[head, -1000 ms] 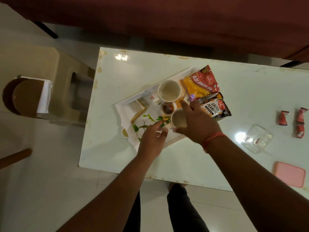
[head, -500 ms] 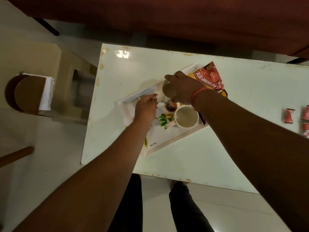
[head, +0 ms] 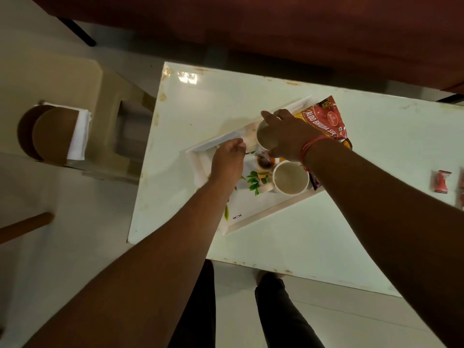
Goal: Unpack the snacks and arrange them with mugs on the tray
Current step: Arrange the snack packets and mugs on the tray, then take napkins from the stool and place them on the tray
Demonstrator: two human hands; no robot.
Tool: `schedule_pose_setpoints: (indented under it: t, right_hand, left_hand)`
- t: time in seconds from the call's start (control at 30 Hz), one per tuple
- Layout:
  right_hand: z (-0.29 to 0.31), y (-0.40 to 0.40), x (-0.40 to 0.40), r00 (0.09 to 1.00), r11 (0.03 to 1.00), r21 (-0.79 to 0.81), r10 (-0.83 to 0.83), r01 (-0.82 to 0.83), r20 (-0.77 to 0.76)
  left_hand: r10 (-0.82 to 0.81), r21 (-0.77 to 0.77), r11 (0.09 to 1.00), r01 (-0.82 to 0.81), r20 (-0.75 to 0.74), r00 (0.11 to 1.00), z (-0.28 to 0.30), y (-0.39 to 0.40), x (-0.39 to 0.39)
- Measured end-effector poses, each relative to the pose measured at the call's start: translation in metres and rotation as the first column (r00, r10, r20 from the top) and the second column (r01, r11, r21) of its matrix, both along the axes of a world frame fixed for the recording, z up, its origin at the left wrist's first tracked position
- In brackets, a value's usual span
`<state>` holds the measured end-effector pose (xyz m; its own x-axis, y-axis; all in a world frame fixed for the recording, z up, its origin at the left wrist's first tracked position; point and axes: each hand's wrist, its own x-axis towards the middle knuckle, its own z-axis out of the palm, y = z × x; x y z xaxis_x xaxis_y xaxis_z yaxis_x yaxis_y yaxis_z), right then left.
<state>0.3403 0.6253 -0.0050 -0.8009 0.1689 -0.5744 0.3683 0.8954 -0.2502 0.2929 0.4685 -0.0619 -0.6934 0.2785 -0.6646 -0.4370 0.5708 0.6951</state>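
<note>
Table (head: pixel 326 234) near-edge bare | right hand (head: pixel 288 136) grips mug (head: pixel 263 136) | left hand (head: pixel 227 163) fingers curled, unclear

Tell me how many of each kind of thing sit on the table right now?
Mugs: 2, a near mug and a far mug in the right hand's grip
Trays: 1, the tray
Snack bags: 2, a red bag and a dark bag, mostly hidden
Red sweets: at least 1
Total: at least 6
</note>
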Motion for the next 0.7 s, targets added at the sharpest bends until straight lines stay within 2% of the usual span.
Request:
schedule_pose_setpoints:
  t: [0.03,0.13,0.2,0.27,0.33,0.43,0.5,0.57,0.63,0.7]
  right_hand:
    - [0.005,-0.005,-0.001,0.999,0.999,0.044,0.009,-0.007,-0.041]
    - [0.020,-0.031,-0.010,0.959,0.985,0.083,-0.127,0.152,-0.251]
    - [0.025,-0.062,-0.025,0.936,0.987,0.060,-0.120,0.148,-0.331]
    - [0.026,-0.095,-0.044,0.941,0.994,-0.001,-0.102,0.107,-0.323]
    - [0.024,-0.131,-0.070,0.957,0.995,-0.068,-0.091,0.075,-0.276]
    - [0.020,-0.186,-0.111,0.975,0.987,-0.157,-0.058,0.024,-0.214]
    - [0.018,-0.221,-0.142,0.982,0.978,-0.206,-0.050,0.011,-0.182]
    - [0.018,-0.255,-0.172,0.985,0.960,-0.277,-0.077,0.031,-0.156]
    - [0.019,-0.285,-0.201,0.986,0.935,-0.350,-0.111,0.060,-0.126]
    - [0.017,-0.314,-0.230,0.985,0.911,-0.402,-0.140,0.090,-0.099]
  left_hand:
    - [0.016,0.013,1.000,-0.016,0.004,1.000,0.003,-0.005,-0.003]
    - [0.064,0.016,0.998,-0.063,-0.039,0.997,0.011,-0.030,-0.016]
    - [0.136,0.005,0.991,-0.136,-0.062,0.989,0.014,-0.058,-0.032]
    - [0.197,0.003,0.980,-0.197,-0.079,0.977,0.019,-0.089,-0.055]
    - [0.210,-0.011,0.977,-0.214,-0.165,0.964,0.028,-0.123,-0.083]
    - [0.071,-0.130,0.983,-0.128,-0.373,0.925,0.050,-0.175,-0.134]
    - [-0.066,-0.220,0.974,-0.062,-0.528,0.847,0.061,-0.214,-0.171]
    - [-0.156,-0.257,0.965,-0.043,-0.701,0.696,0.067,-0.251,-0.205]
    - [-0.196,-0.275,0.960,-0.051,-0.792,0.579,0.070,-0.283,-0.230]
    - [-0.169,-0.284,0.949,-0.136,-0.824,0.540,0.073,-0.309,-0.252]
